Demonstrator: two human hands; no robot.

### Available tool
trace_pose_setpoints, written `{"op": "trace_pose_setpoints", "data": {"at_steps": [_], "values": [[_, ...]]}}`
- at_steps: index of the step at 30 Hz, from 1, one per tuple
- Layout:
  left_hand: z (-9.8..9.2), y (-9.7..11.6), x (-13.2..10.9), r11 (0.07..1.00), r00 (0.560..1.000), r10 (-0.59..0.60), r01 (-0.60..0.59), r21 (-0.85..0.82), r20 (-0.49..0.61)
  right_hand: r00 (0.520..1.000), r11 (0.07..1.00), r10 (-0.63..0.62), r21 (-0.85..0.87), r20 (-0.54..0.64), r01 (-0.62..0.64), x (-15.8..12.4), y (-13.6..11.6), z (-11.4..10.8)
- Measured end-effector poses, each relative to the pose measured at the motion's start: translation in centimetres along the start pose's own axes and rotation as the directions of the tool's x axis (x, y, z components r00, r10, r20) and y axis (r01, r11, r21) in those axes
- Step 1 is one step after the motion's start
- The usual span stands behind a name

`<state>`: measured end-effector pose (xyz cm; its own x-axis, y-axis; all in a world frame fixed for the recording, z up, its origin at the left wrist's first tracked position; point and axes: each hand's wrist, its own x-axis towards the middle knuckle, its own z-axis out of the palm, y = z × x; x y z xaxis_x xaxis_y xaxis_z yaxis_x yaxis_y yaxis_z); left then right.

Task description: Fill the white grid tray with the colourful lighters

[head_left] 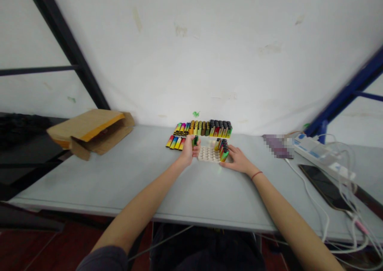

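My left hand (188, 150) is closed around a dark green lighter (195, 140), held upright over the left side of a white tray (208, 159) with rows of round holes. Most of that lighter is hidden by my fingers. At the tray's right end stand several coloured lighters (224, 153) with dark tops. My right hand (238, 160) lies against that end, fingers stretched and thumb apart at the front corner. Behind the tray, toward the wall, are packed rows of upright lighters (220, 130). Several more colourful lighters (175, 142) lie flat left of my left hand.
An opened brown cardboard box (89, 127) lies at the table's left. To the right are a power strip (321, 157) with tangled white cables, a black phone (326, 186) and a pixelated purple item (278, 146). A white wall (203, 63) closes off the back.
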<state>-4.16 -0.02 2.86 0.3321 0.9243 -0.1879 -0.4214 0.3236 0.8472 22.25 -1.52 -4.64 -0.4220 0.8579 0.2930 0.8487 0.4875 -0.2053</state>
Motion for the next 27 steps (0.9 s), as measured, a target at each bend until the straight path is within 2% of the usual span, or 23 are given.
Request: {"op": "trace_pose_setpoints", "data": {"at_steps": [5,18,24,27], "values": [[0.16,-0.20,-0.10,0.999,0.998,0.008,-0.011,-0.041,-0.070,1.000,1.000,-0.009,0.006,0.007,0.009,0.04,-0.13,-0.20],[0.20,-0.85,0.07,1.000,0.999,0.004,-0.005,-0.030,-0.043,1.000,1.000,-0.008,0.023,-0.001,0.008,0.01,0.00,-0.01],[0.36,-0.72,-0.11,0.993,0.986,0.085,-0.095,-0.066,-0.142,1.000,1.000,-0.004,0.017,-0.014,0.004,0.03,-0.04,0.06],[0.41,-1.03,0.02,0.995,0.992,0.089,-0.092,-0.036,-0.094,1.000,1.000,-0.008,0.020,-0.015,0.009,0.06,-0.08,0.06]]}}
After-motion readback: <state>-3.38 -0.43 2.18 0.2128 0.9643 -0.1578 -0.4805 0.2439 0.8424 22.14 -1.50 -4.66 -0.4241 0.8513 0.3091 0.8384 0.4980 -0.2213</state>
